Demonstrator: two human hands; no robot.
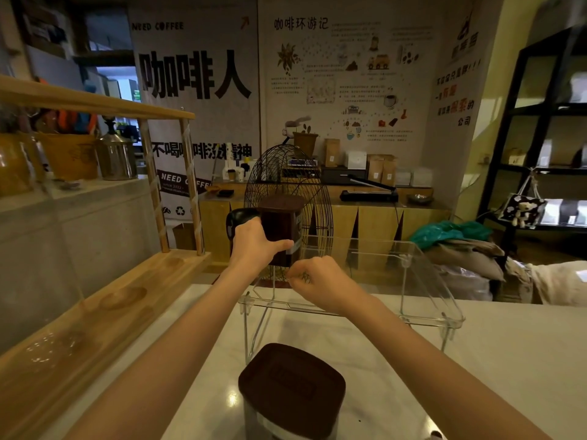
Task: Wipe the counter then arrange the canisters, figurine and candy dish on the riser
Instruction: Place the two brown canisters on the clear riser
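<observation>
Canister in hand [281, 230]: a dark brown, square-lidded jar, held up at the back left corner of the clear riser [425, 274]; whether its base touches the riser's top yet cannot be told.
Left hand [254, 246]: grip closed around that canister's side, thumb across the front near the label.
Right hand [313, 282]: curled into a loose fist at the riser's near left part, just below the held canister; whether it pinches the riser's edge or only rests there cannot be told, and no other object shows in it.
Second canister [290, 392]: same brown lid, standing on the white desk [492, 360] in front of the riser, close to the camera, untouched.
Riser: transparent, on thin legs, standing on the desk; its top looks bare apart from the hands.
Figurine and candy dish: not seen anywhere here.
Step in hand: probably setting the first canister on the riser's back left.
Risk, edge: the canister sits near the corner; set down partly off the top, it could tip off the back toward the wire fan guard [287, 204].
Risk, riser: it looks light, so a one-sided load or a push from the right hand may slide or rock it.
Risk, sight: clear edges are hard to judge, so the base may catch the rim.
</observation>
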